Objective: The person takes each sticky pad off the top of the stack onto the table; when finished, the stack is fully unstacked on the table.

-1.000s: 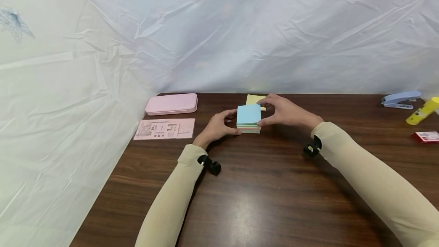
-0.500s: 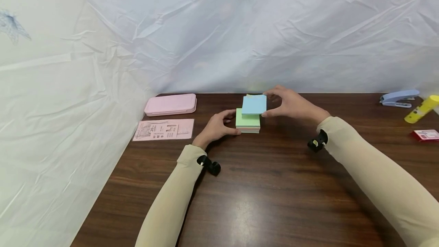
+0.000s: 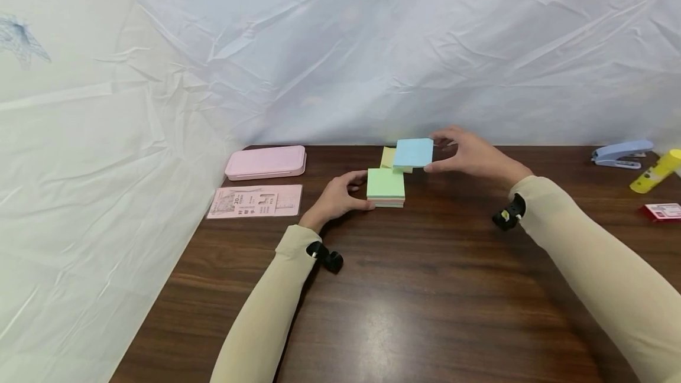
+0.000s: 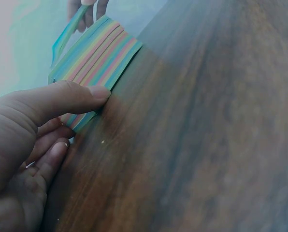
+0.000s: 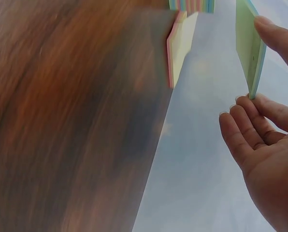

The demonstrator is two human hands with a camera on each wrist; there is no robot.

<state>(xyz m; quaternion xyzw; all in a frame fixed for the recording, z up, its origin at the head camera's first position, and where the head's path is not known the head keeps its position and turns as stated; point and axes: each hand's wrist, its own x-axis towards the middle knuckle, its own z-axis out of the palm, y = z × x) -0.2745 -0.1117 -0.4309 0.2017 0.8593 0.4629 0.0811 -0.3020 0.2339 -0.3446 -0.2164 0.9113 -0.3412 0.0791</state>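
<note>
ok so counting what I've got on the table (image 3: 425,288): three sticky-note piles, namely the main stack (image 3: 385,187), a blue chunk (image 3: 413,153) and a yellow pad (image 3: 388,157). Then one pink case (image 3: 265,161), one pink leaflet (image 3: 255,200), one blue stapler (image 3: 619,153), one yellow glue stick (image 3: 655,171), one red card (image 3: 662,211)
</note>
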